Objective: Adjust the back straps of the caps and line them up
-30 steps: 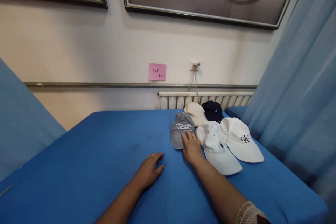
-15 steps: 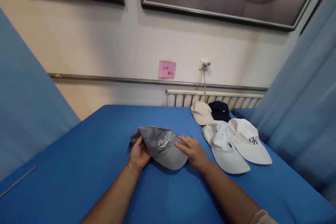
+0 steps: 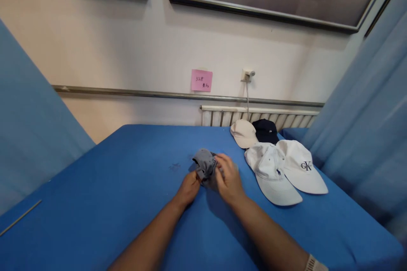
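Observation:
A grey baseball cap (image 3: 204,161) is held between both hands above the blue-covered table, its back opening turned towards me. My left hand (image 3: 190,187) grips the cap's lower left edge with closed fingers. On its right side, my right hand (image 3: 228,180) has curled fingers and thumb on the cloth near the rear strap. The brim is mostly hidden behind my right hand, and the lettering on the front is out of sight.
To the right lie a white cap with a small horse logo (image 3: 270,173) and a white cap with black letters (image 3: 302,167). Behind them sit a beige cap (image 3: 243,133) and a navy cap (image 3: 265,130). A thin stick (image 3: 20,218) rests at the left. Blue curtains (image 3: 359,127) hang at the sides.
The grey cap has been turned round, so its back rather than its lettered front faces me. My left hand has shifted right, and my right hand has moved onto the back edge.

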Demonstrator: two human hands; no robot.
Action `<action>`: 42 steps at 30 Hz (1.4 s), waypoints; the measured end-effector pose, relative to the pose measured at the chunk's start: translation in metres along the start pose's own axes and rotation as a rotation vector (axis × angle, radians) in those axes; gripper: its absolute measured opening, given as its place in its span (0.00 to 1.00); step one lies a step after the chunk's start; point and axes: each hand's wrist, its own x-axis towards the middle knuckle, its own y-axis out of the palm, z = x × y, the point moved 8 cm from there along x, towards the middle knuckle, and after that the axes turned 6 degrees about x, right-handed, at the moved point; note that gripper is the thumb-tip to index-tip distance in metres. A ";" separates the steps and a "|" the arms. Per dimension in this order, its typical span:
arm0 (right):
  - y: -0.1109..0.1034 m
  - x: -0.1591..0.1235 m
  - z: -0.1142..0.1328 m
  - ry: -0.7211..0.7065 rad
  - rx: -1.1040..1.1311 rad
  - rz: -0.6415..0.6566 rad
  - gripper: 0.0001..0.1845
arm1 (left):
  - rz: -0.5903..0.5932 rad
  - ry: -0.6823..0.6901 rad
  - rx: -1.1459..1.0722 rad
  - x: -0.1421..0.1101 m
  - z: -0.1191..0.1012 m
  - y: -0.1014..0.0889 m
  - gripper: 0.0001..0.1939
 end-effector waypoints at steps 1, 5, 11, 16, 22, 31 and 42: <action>0.014 -0.001 0.007 0.000 0.073 0.048 0.23 | 0.044 0.038 0.075 -0.002 -0.002 0.005 0.12; 0.047 -0.007 0.005 0.048 0.210 0.114 0.24 | 0.131 0.180 0.449 -0.007 -0.008 0.012 0.13; 0.046 -0.011 -0.026 0.156 0.387 0.056 0.18 | 0.063 0.134 0.680 -0.005 -0.013 0.011 0.08; 0.037 -0.009 -0.037 0.210 0.407 0.027 0.19 | -0.109 0.221 0.665 -0.015 -0.042 -0.003 0.10; 0.032 -0.010 -0.039 0.209 0.438 0.043 0.15 | -0.118 0.430 0.685 -0.022 -0.067 -0.007 0.14; 0.060 -0.031 -0.066 0.577 0.798 -0.011 0.08 | 0.052 0.277 0.549 -0.009 -0.038 0.005 0.16; 0.055 -0.029 -0.071 0.612 0.807 -0.056 0.09 | 0.078 0.036 0.208 -0.007 -0.011 0.001 0.17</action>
